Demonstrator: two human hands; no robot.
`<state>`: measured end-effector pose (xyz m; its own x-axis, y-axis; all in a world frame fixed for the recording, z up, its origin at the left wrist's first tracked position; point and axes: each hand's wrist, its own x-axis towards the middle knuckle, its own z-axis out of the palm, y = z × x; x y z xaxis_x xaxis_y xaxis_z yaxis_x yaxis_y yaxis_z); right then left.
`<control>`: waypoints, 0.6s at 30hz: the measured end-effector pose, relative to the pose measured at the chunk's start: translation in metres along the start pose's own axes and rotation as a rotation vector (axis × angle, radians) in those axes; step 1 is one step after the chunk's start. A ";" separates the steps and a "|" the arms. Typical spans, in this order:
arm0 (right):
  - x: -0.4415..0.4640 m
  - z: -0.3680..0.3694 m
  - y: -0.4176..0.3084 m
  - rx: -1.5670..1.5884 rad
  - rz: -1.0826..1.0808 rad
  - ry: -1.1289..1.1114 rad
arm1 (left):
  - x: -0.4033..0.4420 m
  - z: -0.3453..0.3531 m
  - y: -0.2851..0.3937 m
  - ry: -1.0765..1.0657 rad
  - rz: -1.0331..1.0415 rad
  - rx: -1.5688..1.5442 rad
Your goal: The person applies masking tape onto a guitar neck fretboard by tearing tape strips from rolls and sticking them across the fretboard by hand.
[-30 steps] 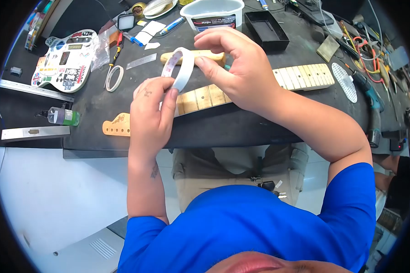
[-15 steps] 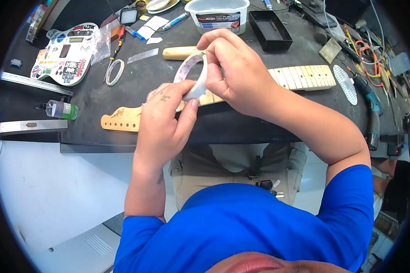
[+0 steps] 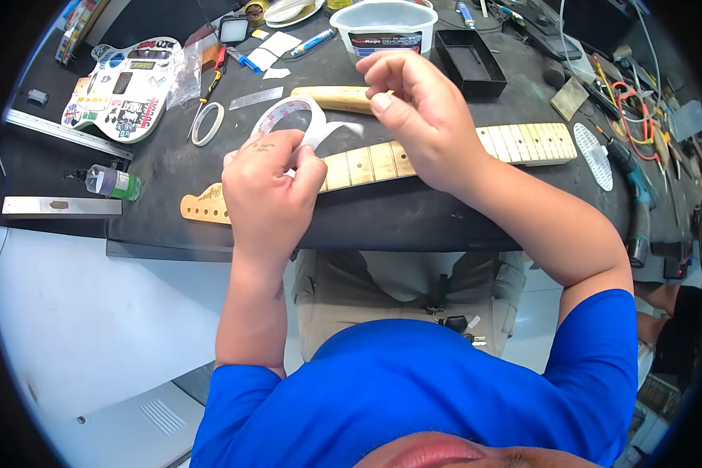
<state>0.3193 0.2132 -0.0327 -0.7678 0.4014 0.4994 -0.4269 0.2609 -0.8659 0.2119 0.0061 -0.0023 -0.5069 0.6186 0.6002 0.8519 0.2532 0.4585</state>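
Observation:
My left hand (image 3: 273, 183) grips a roll of white tape (image 3: 313, 125) at its lower edge, and a short loose strip sticks out from the roll to the right. My right hand (image 3: 425, 117) is raised beside it, apart from the roll, its fingers curled with a gap between thumb and forefinger and nothing seen between them. Beneath both hands a guitar neck (image 3: 366, 164) lies across the dark bench, headstock to the left. Behind the neck is a rounded wooden piece (image 3: 331, 97), partly hidden by my right hand.
A stickered white guitar body (image 3: 125, 90), a second tape ring (image 3: 207, 125) and a small bottle (image 3: 113, 182) lie left. At the back stand a plastic tub (image 3: 386, 31) and a black tray (image 3: 470, 62). Tools crowd the right, near a perforated plate (image 3: 593, 157).
My right hand has come away from the tape roll, up and to the right. A loose strip now shows on the roll, which my left hand has tilted and moved slightly left.

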 end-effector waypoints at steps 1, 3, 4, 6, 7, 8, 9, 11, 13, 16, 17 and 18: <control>-0.001 0.000 -0.003 -0.112 -0.078 -0.012 | -0.001 0.002 -0.001 0.012 0.030 0.008; -0.004 -0.001 -0.012 -0.337 -0.235 -0.036 | -0.004 0.005 -0.002 0.020 0.082 0.036; -0.004 0.003 -0.011 -0.350 -0.284 -0.074 | -0.005 0.007 -0.002 0.015 0.104 0.057; -0.008 0.008 -0.010 -0.416 -0.342 -0.121 | -0.008 0.010 0.001 0.004 0.136 0.082; -0.010 0.013 -0.007 -0.449 -0.362 -0.099 | -0.009 0.012 0.004 0.001 0.148 0.089; -0.012 0.015 -0.006 -0.442 -0.365 -0.081 | -0.010 0.013 0.005 -0.002 0.160 0.095; -0.013 0.016 -0.006 -0.435 -0.368 -0.063 | -0.010 0.014 0.006 0.000 0.155 0.093; -0.017 0.019 -0.006 -0.441 -0.368 -0.034 | -0.012 0.017 0.008 0.002 0.145 0.088; -0.020 0.021 -0.006 -0.468 -0.363 -0.012 | -0.013 0.019 0.009 0.007 0.134 0.070; -0.020 0.015 -0.009 -0.515 -0.342 -0.073 | -0.013 0.022 0.015 0.013 0.066 -0.027; -0.018 0.014 -0.010 -0.543 -0.420 -0.058 | -0.014 0.022 0.017 0.014 0.033 -0.068; -0.015 0.014 -0.010 -0.568 -0.499 -0.044 | -0.014 0.023 0.017 0.007 0.019 -0.144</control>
<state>0.3285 0.1925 -0.0325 -0.5715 0.0852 0.8162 -0.4257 0.8195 -0.3836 0.2362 0.0189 -0.0185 -0.4925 0.6171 0.6136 0.8337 0.1321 0.5362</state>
